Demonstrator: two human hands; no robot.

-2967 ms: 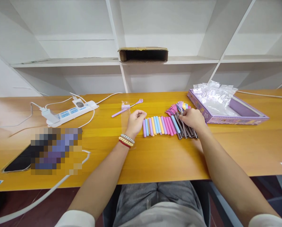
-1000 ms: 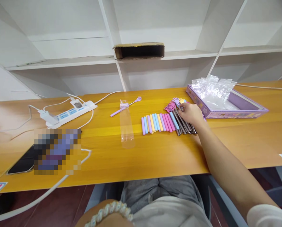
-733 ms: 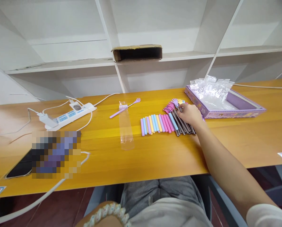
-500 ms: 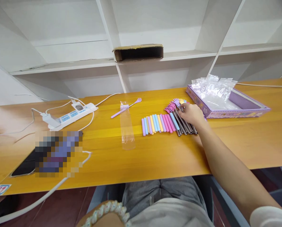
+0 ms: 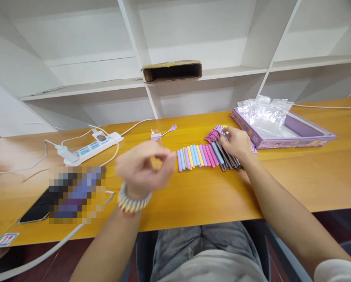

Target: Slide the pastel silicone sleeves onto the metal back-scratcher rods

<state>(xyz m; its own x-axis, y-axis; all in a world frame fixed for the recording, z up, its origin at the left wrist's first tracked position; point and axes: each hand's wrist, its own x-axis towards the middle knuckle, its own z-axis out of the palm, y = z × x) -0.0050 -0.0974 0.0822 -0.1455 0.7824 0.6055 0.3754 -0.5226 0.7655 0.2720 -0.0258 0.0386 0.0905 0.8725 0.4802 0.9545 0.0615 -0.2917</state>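
Observation:
My right hand (image 5: 236, 144) is closed at the top of a pile of dark metal rods (image 5: 228, 158) with pink, purple and yellow hand-shaped heads (image 5: 213, 135); what its fingertips pinch is too small to tell. Beside the rods lies a row of pastel handles (image 5: 196, 156) in purple, blue, yellow and pink. My left hand (image 5: 146, 164), blurred, hovers over the table with thumb and index finger curled towards each other; whether they touch is unclear. Behind it lies a purple-headed scratcher (image 5: 171, 128) on a clear plastic bag (image 5: 155, 134), both partly hidden by the hand.
A purple box (image 5: 295, 141) holding clear bags (image 5: 265, 117) stands at the right. At the left are a white power strip (image 5: 94, 147) with cables and a dark phone (image 5: 35, 203). An open cardboard box (image 5: 172, 71) sits on the shelf behind.
My left hand, with its coiled bracelet, has come up from the lower edge to over the table, covering part of the bag and scratcher. My right hand has stayed at the rods.

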